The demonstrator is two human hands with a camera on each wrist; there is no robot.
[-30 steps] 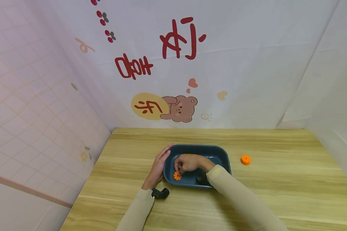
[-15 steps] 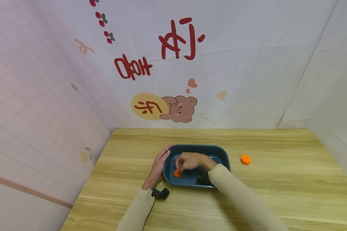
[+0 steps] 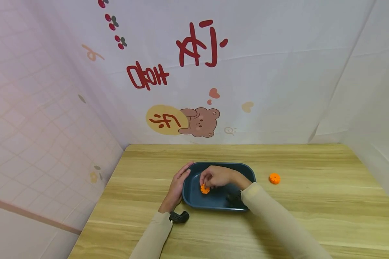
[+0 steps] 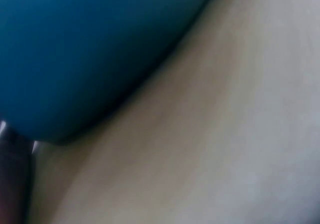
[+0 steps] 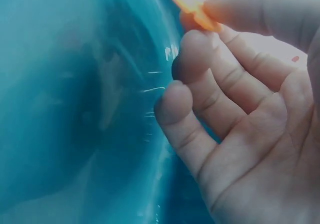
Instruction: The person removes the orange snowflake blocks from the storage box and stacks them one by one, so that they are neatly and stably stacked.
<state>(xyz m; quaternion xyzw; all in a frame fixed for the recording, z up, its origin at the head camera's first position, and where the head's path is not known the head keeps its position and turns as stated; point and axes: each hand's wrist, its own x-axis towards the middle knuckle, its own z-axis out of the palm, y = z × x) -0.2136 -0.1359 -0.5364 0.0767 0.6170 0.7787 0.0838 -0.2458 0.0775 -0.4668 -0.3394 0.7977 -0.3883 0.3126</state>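
Note:
In the head view a dark blue rectangular basin (image 3: 218,207) stands on the table. My right hand (image 3: 219,176) reaches over it and pinches an orange disc with a notched, gear-like edge (image 3: 205,189) between thumb and finger. The right wrist view has the same notched disc (image 5: 192,3) at the fingertips, with the other fingers curled loosely below. My left hand (image 3: 176,187) lies along the basin's left end, fingers extended against its outer wall. The left wrist view is blurred and holds mostly the basin's blue side (image 4: 90,53).
A small pile of orange notched discs (image 3: 274,178) sits on the wooden table (image 3: 311,216), right of the basin. Behind the table rises a white printed cloth (image 3: 272,82). A black wrist device (image 3: 179,217) is strapped on the left wrist.
My right hand has lifted the orange notched disc from the basin's left front area and shifted it right and away from me. My left hand has stayed at the basin.

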